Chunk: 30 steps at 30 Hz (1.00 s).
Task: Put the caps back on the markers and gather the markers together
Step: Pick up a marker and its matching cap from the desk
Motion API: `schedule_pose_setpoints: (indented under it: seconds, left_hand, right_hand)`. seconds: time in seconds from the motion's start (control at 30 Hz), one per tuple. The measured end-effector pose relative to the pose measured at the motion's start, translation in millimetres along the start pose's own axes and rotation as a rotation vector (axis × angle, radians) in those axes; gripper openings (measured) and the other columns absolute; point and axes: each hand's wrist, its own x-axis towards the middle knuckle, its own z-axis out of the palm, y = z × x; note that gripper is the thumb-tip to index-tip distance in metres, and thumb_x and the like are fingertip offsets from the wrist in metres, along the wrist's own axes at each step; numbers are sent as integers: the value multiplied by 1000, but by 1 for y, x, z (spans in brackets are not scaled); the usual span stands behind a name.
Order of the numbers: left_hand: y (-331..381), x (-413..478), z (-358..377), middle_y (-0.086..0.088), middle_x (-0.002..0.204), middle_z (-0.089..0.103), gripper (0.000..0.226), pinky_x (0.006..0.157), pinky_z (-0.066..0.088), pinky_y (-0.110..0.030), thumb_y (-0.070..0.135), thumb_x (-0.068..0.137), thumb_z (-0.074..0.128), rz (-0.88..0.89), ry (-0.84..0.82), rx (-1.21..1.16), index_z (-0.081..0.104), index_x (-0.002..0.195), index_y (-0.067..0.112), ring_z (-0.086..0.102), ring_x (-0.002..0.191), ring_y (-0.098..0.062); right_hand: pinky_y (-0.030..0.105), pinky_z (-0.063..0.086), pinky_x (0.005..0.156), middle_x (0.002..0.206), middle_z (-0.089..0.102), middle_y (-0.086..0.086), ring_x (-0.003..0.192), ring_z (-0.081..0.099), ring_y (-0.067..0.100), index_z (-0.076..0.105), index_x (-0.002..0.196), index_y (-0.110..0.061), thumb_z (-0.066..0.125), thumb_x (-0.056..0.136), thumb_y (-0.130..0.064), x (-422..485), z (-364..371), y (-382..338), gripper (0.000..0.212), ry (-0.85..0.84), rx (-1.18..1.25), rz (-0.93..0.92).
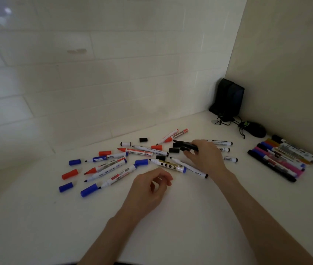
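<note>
Left hand point(148, 186) sits closest, grip slack, fingers softly curled round nothing, low over the white surface point(190, 217). Right hand point(205, 155) has its grip clamped on a black marker point(185, 143), its point aimed left, with loose black caps point(173, 150) lying just beside that grip. Uncapped markers point(113, 165) plus red caps point(69, 174) and blue caps point(74, 162) sprawl to the left of the grip, and the capped markers point(281, 159) lie bundled well off to its right.

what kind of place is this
Likely a desk corner in an office or study: a white desk against a tiled wall, with black speakers and a mouse tucked in the corner.
</note>
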Motion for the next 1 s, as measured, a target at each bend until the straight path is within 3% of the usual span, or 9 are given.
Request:
schedule_pose_setpoints:
  seconds: [0.13,0.23,0.43,0.5,0.57,0.63,0.77,0.9,1.0]
  left_hand:
    - [2,5,-4,10,89,71,22,65,54,-18,18,98,57,-122,155,-203,64,116,29,67,68,-9]
    - [4,7,-6,8,88,72,26,59,53,-20,26,97,60,-160,173,-303,64,122,31,66,60,-15]
    - [3,8,-6,2,87,74,16,56,51,-24,24,95,63,-158,135,-351,69,109,29,64,57,-19]
    - [2,8,-7,0,87,74,12,53,47,-24,22,96,62,-202,168,-407,68,105,28,64,59,-18]
    - [3,8,-11,-3,87,73,12,49,43,-23,22,97,60,-246,206,-491,68,106,23,64,60,-17]
    - [4,9,-14,-4,89,73,14,48,41,-22,22,98,59,-273,222,-554,67,108,19,64,61,-17]
    - [5,10,-15,-4,91,73,15,49,40,-23,23,98,58,-273,220,-592,66,110,19,63,63,-18]
    - [7,10,-15,-3,89,74,14,48,40,-22,22,98,59,-269,220,-584,67,109,19,63,61,-16]
    - [5,9,-15,-5,89,73,14,48,39,-22,22,97,60,-263,215,-591,67,108,19,62,61,-17]
  right_hand:
    - [17,32,50,57,52,-10,49,41,7,67,81,-37,72,88,-41,-25,-22,-16,11,-256,481,-141]
    - [18,30,51,56,48,-10,50,40,7,70,76,-31,75,87,-39,-43,-24,-26,15,-291,623,-193]
    - [23,32,54,61,49,-6,53,41,7,69,80,-21,76,85,-43,-55,-17,-32,23,-314,622,-261]
    - [18,31,54,64,50,-9,54,41,3,71,95,-25,70,91,-41,-58,-20,-31,17,-277,630,-297]
    - [14,30,54,66,51,-15,56,44,2,69,119,-28,57,101,-34,-60,-23,-24,23,-234,655,-288]
    - [14,31,57,70,56,-18,62,49,3,64,130,-31,51,103,-31,-60,-24,-13,30,-186,625,-280]
    - [22,41,67,84,57,-13,80,54,9,64,131,-37,54,100,-38,-60,-18,0,32,-112,465,-339]
    - [34,49,70,88,56,-13,85,53,8,63,130,-38,55,98,-41,-61,-16,-6,33,-67,417,-365]
    - [35,48,70,88,53,-13,85,51,7,64,130,-38,55,98,-41,-63,-15,-10,33,-47,378,-393]
